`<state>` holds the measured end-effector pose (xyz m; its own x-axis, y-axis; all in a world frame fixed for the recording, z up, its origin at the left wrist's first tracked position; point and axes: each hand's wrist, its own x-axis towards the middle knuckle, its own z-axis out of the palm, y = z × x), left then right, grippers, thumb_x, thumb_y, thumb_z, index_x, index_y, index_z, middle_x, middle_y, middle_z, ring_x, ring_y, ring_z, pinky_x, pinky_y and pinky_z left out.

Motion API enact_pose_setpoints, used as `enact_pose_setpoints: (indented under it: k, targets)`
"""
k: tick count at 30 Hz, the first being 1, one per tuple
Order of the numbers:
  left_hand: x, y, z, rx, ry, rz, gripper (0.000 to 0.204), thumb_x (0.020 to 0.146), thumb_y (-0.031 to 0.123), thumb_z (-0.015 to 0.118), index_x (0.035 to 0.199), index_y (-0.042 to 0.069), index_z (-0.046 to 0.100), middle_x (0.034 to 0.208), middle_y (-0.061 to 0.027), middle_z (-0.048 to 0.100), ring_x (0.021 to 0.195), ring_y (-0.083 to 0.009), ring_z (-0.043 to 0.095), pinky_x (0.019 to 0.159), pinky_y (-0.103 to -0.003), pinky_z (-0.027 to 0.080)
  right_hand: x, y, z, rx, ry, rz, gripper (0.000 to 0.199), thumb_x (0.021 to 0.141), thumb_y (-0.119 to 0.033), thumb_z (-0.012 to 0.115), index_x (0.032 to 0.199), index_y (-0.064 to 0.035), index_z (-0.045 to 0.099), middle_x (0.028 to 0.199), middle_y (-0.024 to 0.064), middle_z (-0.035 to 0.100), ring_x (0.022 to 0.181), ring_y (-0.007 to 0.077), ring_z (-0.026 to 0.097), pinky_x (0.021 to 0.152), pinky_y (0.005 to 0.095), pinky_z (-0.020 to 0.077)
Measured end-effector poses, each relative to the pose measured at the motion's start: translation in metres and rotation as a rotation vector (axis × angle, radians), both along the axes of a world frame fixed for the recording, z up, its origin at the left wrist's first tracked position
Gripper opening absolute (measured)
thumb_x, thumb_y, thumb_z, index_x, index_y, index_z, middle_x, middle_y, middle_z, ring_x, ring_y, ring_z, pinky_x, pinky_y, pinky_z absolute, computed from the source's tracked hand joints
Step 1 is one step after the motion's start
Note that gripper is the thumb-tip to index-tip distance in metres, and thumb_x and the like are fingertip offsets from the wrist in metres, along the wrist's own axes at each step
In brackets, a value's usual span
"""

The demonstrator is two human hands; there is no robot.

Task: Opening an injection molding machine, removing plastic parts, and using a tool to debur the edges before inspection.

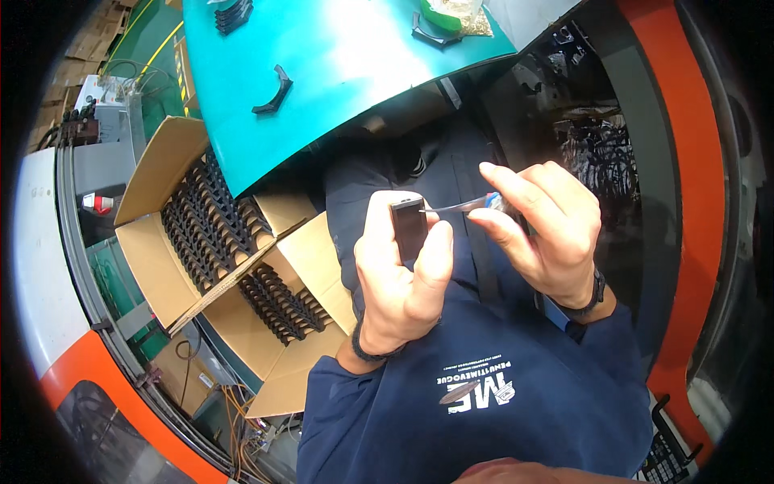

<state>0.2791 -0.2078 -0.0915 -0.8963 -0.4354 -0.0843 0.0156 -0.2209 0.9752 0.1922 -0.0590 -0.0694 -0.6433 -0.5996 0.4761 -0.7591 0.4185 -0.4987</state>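
In front of my lap, my left hand [399, 282] is closed around a small dark rectangular device [411, 231] with a glossy black face and a metallic rim. Its thumb presses along the device's right side. My right hand [558, 226] is curled to the right, with a thin, pale pointed tool [458, 207] between thumb and forefinger. Some blue shows at the tool's end by the fingers; its exact kind is unclear. The narrow tip reaches the device's upper right edge, and whether it touches I cannot tell.
A green-topped table [322, 97] lies ahead, bearing a curved black part [275, 90], a stack of black parts [234, 16] and a clear bag [476, 20]. Left stand open cardboard boxes [165, 161] with rows of black parts [211, 222]. An orange machine frame [700, 202] rises at right.
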Motion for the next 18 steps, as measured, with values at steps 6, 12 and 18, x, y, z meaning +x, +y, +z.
enact_pose_setpoints:
  k: [6,12,18]
  targets:
    - [0.0003,-0.0025,-0.0025,-0.054,-0.025,-0.031,0.013,0.088,0.008,0.061,0.092,0.001,0.051,0.07,-0.0003,0.054,0.062,-0.0053,0.048,0.057,-0.021,0.039,-0.0016,-0.0026,0.0004,0.031,0.077,-0.005,0.04,0.071,-0.021,0.079,0.103,0.0014,0.068,0.066,0.0053,0.054,0.055,0.0188,0.049,0.05,0.0299,0.0388]
    - [0.0003,-0.003,-0.0036,-0.071,-0.02,-0.016,0.013,0.089,0.009,0.062,0.092,0.001,0.052,0.069,0.0009,0.053,0.061,-0.0043,0.047,0.056,-0.021,0.038,-0.0007,-0.0055,0.0013,0.021,0.068,-0.016,0.04,0.07,-0.02,0.079,0.101,0.0015,0.068,0.065,0.0057,0.052,0.054,0.0192,0.047,0.049,0.0305,0.0375]
    - [0.0011,-0.0044,-0.0033,-0.074,-0.049,-0.019,0.014,0.089,0.009,0.063,0.092,0.0,0.053,0.07,0.0012,0.054,0.062,-0.0039,0.046,0.056,-0.021,0.038,-0.0011,-0.0063,0.0012,0.022,0.079,-0.025,0.04,0.067,-0.02,0.081,0.099,0.0012,0.069,0.064,0.0061,0.05,0.054,0.0195,0.046,0.048,0.0307,0.0367]
